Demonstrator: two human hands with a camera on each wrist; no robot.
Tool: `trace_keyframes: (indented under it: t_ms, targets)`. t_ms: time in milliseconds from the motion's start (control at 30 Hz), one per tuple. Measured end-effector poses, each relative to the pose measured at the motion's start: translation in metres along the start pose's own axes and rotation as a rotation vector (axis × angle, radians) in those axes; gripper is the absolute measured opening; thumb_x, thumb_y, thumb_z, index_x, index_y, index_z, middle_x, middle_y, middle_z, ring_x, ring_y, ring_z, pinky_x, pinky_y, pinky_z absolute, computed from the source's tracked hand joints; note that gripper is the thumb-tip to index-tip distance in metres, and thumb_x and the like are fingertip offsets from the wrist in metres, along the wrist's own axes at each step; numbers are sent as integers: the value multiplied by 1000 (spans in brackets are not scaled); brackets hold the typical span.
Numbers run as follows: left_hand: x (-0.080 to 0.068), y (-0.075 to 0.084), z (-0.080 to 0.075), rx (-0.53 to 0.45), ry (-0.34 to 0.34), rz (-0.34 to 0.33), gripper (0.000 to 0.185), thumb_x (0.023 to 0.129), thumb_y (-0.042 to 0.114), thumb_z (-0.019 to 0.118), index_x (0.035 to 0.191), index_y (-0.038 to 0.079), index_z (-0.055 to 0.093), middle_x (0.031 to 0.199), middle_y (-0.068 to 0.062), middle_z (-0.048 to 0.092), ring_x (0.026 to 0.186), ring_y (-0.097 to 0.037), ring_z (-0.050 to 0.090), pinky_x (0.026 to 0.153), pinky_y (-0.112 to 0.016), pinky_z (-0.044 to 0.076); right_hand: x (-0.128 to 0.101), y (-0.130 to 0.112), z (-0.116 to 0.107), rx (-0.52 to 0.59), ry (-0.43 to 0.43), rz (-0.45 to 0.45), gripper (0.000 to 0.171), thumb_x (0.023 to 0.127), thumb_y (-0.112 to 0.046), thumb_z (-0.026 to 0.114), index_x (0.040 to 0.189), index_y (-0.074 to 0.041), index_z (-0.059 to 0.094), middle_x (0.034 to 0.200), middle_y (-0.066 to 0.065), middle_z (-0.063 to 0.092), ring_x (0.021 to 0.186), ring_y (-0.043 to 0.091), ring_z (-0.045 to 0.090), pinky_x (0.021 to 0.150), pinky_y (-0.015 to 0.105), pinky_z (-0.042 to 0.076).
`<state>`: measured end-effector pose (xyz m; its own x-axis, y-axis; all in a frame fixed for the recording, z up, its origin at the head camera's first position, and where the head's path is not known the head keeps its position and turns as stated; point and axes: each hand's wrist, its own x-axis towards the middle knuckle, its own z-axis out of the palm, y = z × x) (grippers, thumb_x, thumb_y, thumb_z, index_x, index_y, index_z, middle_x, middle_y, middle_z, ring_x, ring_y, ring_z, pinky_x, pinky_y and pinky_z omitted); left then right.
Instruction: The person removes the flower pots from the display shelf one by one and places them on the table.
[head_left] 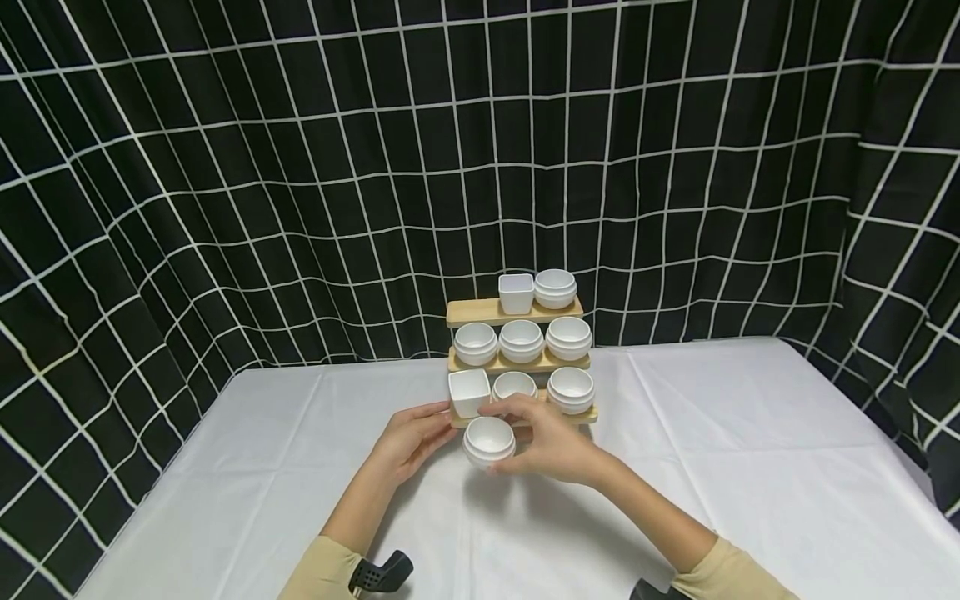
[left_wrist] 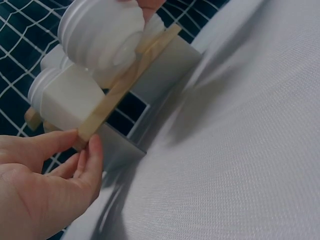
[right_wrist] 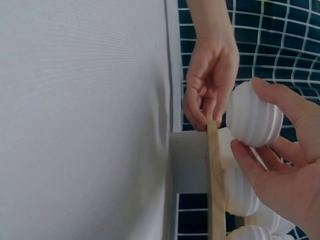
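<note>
In the head view my right hand [head_left: 551, 442] holds a round white ribbed bowl [head_left: 489, 442] in front of the lowest tier. Thumb and fingers span the bowl [right_wrist: 252, 115] from opposite sides in the right wrist view. With thumb and fingertips, my left hand [left_wrist: 55, 180] pinches the left end of the lowest wooden board [left_wrist: 112, 100] of a three-tier stand. On that board stand a square white cup [head_left: 468, 393] at the left end and two round bowls, one of them [head_left: 514, 386] partly hidden behind my right hand.
Three round bowls [head_left: 521, 340] line the middle tier. The top board [head_left: 472, 312] carries a square cup [head_left: 516, 293] and a round bowl [head_left: 555, 288] toward its right. A white cloth [head_left: 300, 450] covers the table, and a black curtain with white grid lines [head_left: 375, 167] hangs behind.
</note>
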<state>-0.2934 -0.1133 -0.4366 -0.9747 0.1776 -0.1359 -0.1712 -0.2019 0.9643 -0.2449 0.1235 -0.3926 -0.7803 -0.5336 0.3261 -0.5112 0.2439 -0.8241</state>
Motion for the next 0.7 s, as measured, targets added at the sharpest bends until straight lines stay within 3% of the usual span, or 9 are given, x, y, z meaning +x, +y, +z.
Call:
trace_keyframes:
  t_ms: [167,333,467,700]
  targets:
    - [0,0,0,4,4,-6,40,104,-7,56,142,-20,51,138,-36,60,107,-21,71,106,-34,61,0,3,1,-53,-7,-5,64,74,0,93,131,9,65,129,22,68,116,36,64,108,40,61]
    - [0,1,1,8,11,-6,40,104,-6,57,142,-19,52,138,-36,60,108,-21,71,106,-34,61,-1,5,3,-125,-12,17,65,73,-8,95,131,3,68,127,14,72,113,28,66,106,51,60]
    - [0,1,1,11,7,-1,40,104,-6,57,142,-19,52,138,-36,61,108,-21,72,106,-33,61,0,8,6,-92,-38,14,66,74,-5,95,132,6,66,130,19,70,119,35,66,108,51,60]
    - [0,0,1,0,12,3,41,104,-7,57,141,-20,51,136,-35,62,106,-20,72,104,-33,62,0,13,12,-55,-72,15,67,74,-1,93,133,10,63,134,25,67,123,41,65,107,40,62]
